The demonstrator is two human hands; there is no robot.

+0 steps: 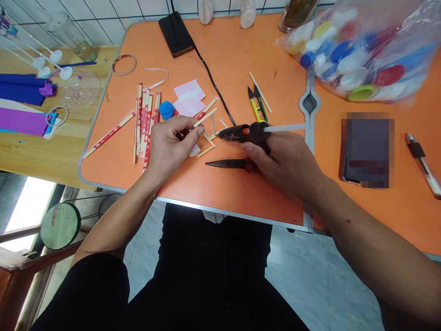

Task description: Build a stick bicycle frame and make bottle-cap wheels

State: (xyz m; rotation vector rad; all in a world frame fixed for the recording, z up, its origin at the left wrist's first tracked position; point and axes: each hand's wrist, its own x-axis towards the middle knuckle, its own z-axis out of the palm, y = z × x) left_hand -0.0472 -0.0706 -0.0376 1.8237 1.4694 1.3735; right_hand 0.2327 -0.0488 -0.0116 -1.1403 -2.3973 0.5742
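Between the thumb and fingers of my left hand (174, 142) is a piece of chopstick (206, 117), part of a small frame of cut sticks (209, 147). My right hand (284, 156) is closed around a black hot glue gun (236, 133), its nozzle beside the frame at a stick joint. I cannot tell whether the tip touches the wood. A translucent glue stick (287, 128) juts from the gun's rear. Below the gun lie dark needle-nose pliers (225, 163), their handles partly hidden by my right hand. Paper-wrapped chopsticks (146, 122) lie left of my left hand.
Yellow-and-green thread snips (257, 105) and a loose stick (261, 92) lie beyond the gun. A black cord (208, 69) crosses the orange table past a phone (175, 34). A bag of bottle caps (358, 55) stands back right. Pink paper (189, 94) and a blue lump (166, 110) sit nearby.
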